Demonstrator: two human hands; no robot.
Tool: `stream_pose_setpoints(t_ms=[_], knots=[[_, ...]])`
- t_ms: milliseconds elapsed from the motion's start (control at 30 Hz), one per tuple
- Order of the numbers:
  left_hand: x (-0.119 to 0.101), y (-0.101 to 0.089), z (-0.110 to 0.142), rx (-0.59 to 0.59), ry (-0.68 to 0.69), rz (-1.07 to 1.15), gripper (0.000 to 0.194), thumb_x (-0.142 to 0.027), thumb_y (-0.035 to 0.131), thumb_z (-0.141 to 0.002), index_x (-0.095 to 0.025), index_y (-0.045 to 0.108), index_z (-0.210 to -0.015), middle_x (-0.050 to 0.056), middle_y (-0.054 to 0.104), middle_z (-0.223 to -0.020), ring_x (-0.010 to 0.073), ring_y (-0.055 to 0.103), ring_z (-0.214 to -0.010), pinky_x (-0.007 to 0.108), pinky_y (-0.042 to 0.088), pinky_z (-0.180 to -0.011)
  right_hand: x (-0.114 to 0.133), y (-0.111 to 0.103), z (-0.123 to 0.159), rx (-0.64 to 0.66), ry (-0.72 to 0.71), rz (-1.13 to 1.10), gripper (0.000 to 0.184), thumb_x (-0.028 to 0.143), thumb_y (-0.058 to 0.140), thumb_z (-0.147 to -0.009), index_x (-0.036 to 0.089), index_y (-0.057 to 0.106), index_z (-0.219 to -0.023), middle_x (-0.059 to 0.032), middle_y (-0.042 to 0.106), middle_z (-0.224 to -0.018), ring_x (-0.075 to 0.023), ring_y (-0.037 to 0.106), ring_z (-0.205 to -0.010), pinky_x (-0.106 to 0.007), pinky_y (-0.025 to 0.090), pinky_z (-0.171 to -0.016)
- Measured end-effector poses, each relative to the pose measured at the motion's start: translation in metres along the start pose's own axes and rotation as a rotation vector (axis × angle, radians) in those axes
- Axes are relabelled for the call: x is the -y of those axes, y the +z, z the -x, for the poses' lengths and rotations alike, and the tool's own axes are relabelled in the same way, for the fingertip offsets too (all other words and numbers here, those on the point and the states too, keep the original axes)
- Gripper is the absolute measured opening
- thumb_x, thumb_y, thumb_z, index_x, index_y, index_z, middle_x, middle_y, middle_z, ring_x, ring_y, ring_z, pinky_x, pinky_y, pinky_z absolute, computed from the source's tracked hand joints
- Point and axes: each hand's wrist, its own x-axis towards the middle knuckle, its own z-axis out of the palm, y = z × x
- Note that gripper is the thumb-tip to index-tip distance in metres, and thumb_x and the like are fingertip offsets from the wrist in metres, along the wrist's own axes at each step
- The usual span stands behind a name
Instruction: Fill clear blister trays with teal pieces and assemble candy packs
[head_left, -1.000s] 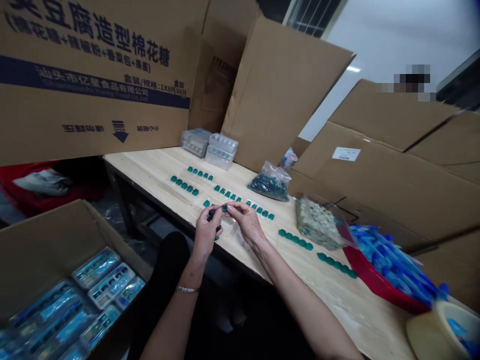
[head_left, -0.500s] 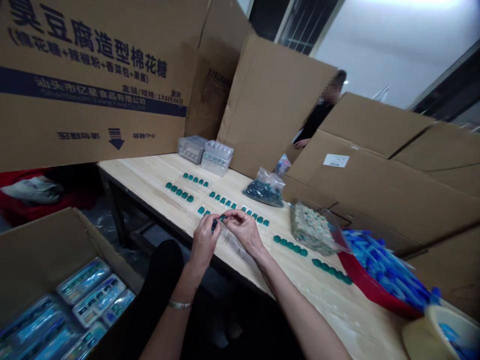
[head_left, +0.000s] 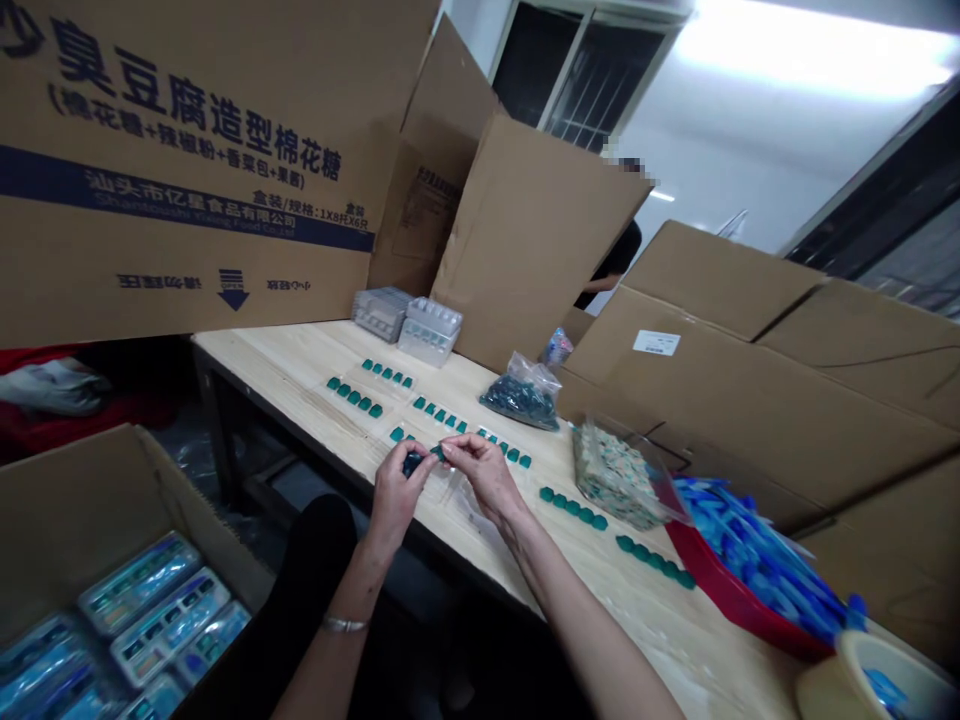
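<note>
Several short rows of small teal plastic pieces [head_left: 439,413] are laid out across a pale wooden workbench [head_left: 262,365], and a small dark teal piece [head_left: 412,463] is held by both hands just behind the bench's front edge. The left hand [head_left: 394,497] is curled almost closed around that piece, and a thin metal bracelet [head_left: 345,624] is worn on its wrist. The right hand [head_left: 480,480] is also nearly closed, with its thumb and forefinger pinched on the piece's right end, close against the left hand. The exact grip is partly hidden by the fingers.

Two stacks of clear plastic trays [head_left: 405,328] are placed at the bench's far end, and a clear bag of teal pieces [head_left: 521,398] is set near its back edge. A clear bag of mixed-colour pieces [head_left: 615,478] is lying to the right of the hands on the bench. Beyond it, a red tray [head_left: 712,590] heaped with blue plastic items [head_left: 765,560] is placed at the bench's right side, near a cream round container [head_left: 862,680]. An open cardboard box [head_left: 75,500] filled with blister packs [head_left: 161,625] is set below and to the left of the bench. A large printed carton [head_left: 187,180] is propped behind the bench, and a co-worker [head_left: 607,265] is partly hidden behind the cartons past its far end.
</note>
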Motion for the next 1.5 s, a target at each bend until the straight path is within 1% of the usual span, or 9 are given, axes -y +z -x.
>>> stream_pose_setpoints(t_ms=[200,400,567,700,867,1067,1200,1333,1500], knots=[[-0.002,-0.002,0.0,0.09,-0.026,0.07,0.013,-0.031,0.06,-0.075,-0.019,0.054,-0.073,-0.001,0.059,-0.073,0.0138,0.055,-0.074,0.025,0.04,-0.074,0.0,-0.01,0.005,0.113,0.015,-0.003,0.017,0.031,0.074,-0.065,0.02,0.07,-0.076,-0.0026,0.068,-0.087,-0.0113,0.059,-0.069,-0.027,0.048,-0.071],[-0.006,-0.006,0.003,0.204,-0.242,0.201,0.02,-0.035,0.066,-0.067,-0.019,0.056,-0.07,-0.005,0.05,-0.059,0.0089,0.046,-0.053,0.02,0.037,-0.051,-0.001,-0.024,0.006,0.173,0.042,0.126,0.025,0.033,0.075,-0.063,0.022,0.071,-0.086,-0.0005,0.066,-0.074,-0.0122,0.059,-0.065,-0.028,0.05,-0.068],[0.0,-0.019,-0.006,0.031,-0.475,0.562,0.031,-0.042,0.07,-0.065,-0.017,0.053,-0.072,-0.007,0.039,-0.055,0.0033,0.032,-0.042,0.014,0.024,-0.035,-0.002,-0.023,-0.017,0.098,-0.146,0.304,0.02,0.035,0.07,-0.07,0.022,0.071,-0.084,-0.0026,0.066,-0.08,-0.013,0.06,-0.066,-0.028,0.049,-0.068],[0.008,-0.027,-0.014,-0.064,-0.5,0.938,0.031,-0.038,0.07,-0.067,-0.014,0.052,-0.073,-0.004,0.043,-0.064,0.0008,0.031,-0.044,0.011,0.019,-0.032,-0.021,-0.016,-0.042,0.169,-0.333,0.556,0.018,0.036,0.065,-0.076,0.021,0.072,-0.081,-0.0066,0.067,-0.082,-0.0171,0.061,-0.073,-0.03,0.049,-0.069],[0.014,-0.026,-0.016,-0.076,-0.519,1.032,0.029,-0.032,0.073,-0.065,-0.012,0.053,-0.073,-0.003,0.045,-0.066,0.0,0.034,-0.045,0.009,0.02,-0.031,-0.043,-0.007,-0.056,0.29,-0.486,0.756,0.017,0.03,0.058,-0.082,0.021,0.072,-0.085,-0.008,0.067,-0.082,-0.0185,0.061,-0.077,-0.031,0.047,-0.073],[0.013,-0.025,-0.015,-0.079,-0.548,1.05,0.027,-0.029,0.074,-0.066,-0.012,0.053,-0.073,-0.003,0.047,-0.065,-0.0002,0.036,-0.045,0.009,0.02,-0.031,-0.041,0.003,-0.053,0.397,-0.482,0.905,0.018,0.032,0.058,-0.082,0.022,0.072,-0.077,-0.0077,0.066,-0.079,-0.0184,0.059,-0.076,-0.029,0.043,-0.071],[0.01,-0.026,-0.017,-0.058,-0.636,1.23,0.02,-0.026,0.068,-0.073,-0.012,0.054,-0.077,-0.003,0.047,-0.066,-0.0005,0.037,-0.045,0.008,0.021,-0.03,-0.045,0.006,-0.054,0.384,-0.462,0.961,0.019,0.031,0.059,-0.081,0.021,0.071,-0.07,-0.0075,0.064,-0.073,-0.019,0.057,-0.074,-0.03,0.042,-0.072],[0.009,-0.021,-0.017,-0.046,-0.738,1.418,0.015,-0.027,0.057,-0.083,-0.012,0.054,-0.08,-0.002,0.046,-0.066,0.0002,0.039,-0.045,0.008,0.023,-0.031,-0.036,0.002,-0.047,0.296,-0.407,0.812,0.021,0.037,0.064,-0.075,0.021,0.07,-0.087,-0.0068,0.066,-0.084,-0.019,0.059,-0.078,-0.032,0.043,-0.076],[0.011,-0.009,-0.013,-0.078,-0.731,1.489,0.016,-0.029,0.053,-0.085,-0.014,0.052,-0.079,-0.001,0.047,-0.068,0.002,0.044,-0.049,0.01,0.027,-0.034,-0.005,0.009,-0.002,0.189,-0.267,0.598,0.026,0.04,0.063,-0.075,0.018,0.065,-0.087,-0.0055,0.063,-0.083,-0.0157,0.058,-0.071,-0.028,0.046,-0.066]])
